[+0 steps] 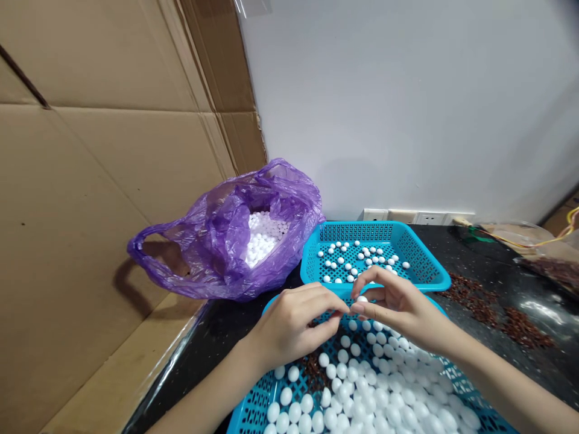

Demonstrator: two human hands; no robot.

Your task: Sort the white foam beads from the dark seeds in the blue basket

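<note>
Between the thumb and fingers of my right hand (400, 304) is a small white ball (362, 299). My left hand (296, 316) meets it from the other side, thumb and fingertips pinched together close to the ball. Whatever lies in that left pinch is too small to make out. Both hands are above the near blue-green basket (246, 416), where many loose white balls (389, 392) lie with some reddish-brown bits (315, 371) at the left. Just beyond my fingers stands a second blue-green basket (427, 265), with smaller-looking white balls spread over its floor.
An opened purple plastic bag (203, 241) with white balls inside leans by the cardboard (104, 181) at left. Reddish-brown bits (525, 328) are strewn on the black countertop (479, 361). Wall sockets (429, 219) and a clear bag (552, 259) are behind.
</note>
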